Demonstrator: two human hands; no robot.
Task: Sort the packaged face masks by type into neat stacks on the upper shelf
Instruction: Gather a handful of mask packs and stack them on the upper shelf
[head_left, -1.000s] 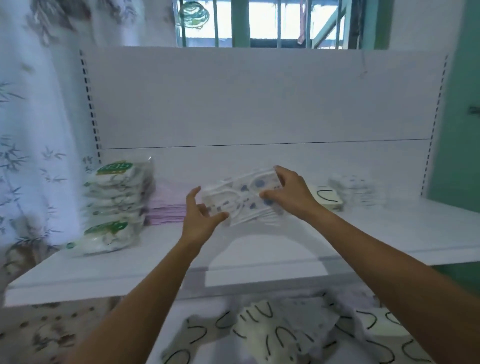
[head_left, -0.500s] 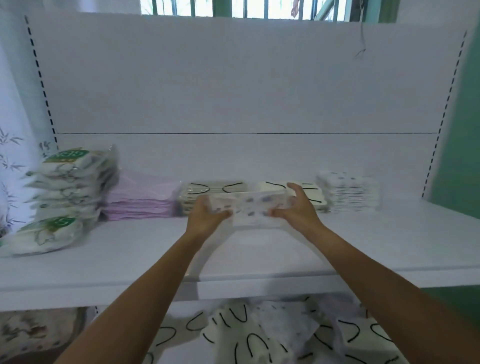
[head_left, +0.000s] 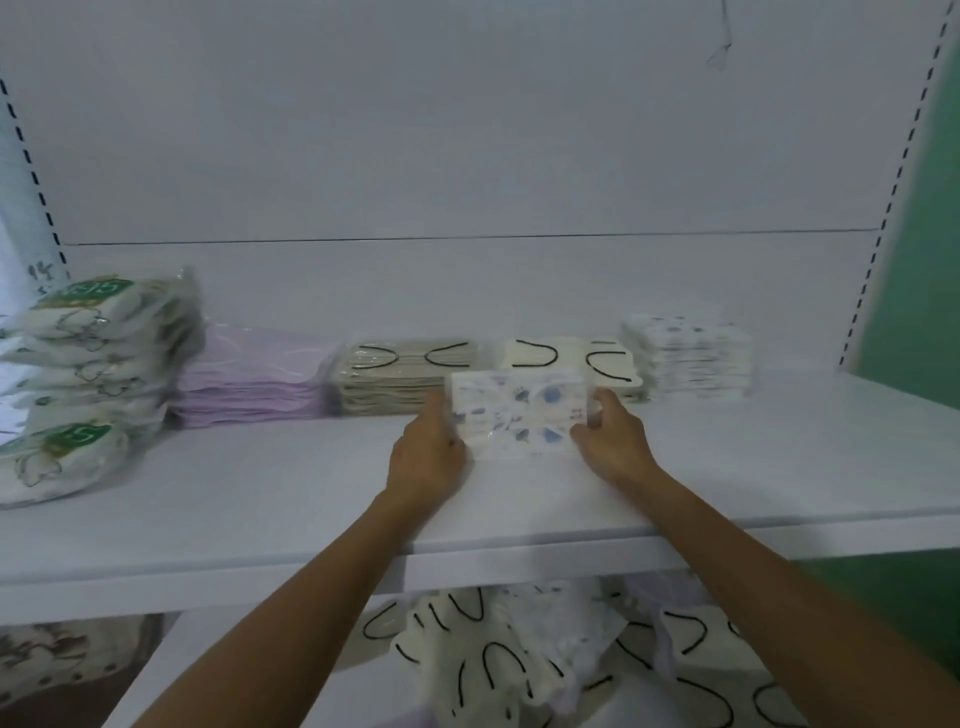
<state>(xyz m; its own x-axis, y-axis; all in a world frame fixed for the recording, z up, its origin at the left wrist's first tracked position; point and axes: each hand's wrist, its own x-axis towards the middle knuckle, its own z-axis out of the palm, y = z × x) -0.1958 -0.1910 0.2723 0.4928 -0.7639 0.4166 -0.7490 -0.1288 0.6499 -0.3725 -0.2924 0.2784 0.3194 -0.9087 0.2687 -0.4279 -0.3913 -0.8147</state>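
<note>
A white back panel (head_left: 467, 130), crossed by a thin seam (head_left: 467, 238), stood behind. A slotted upright (head_left: 904, 171) edged its right side, beside a green wall (head_left: 927, 291). Patterned cloth (head_left: 47, 660) hung lower left.

left hand (head_left: 426, 457) and right hand (head_left: 610, 441) grip the two ends of the blue-printed mask pack (head_left: 519, 410) at the upper shelf (head_left: 260, 499); just behind the pack, beige stack (head_left: 395, 379) and cream stack (head_left: 566, 358); to its right the printed stack (head_left: 685, 353), to its left the purple stack (head_left: 249, 379)
</note>
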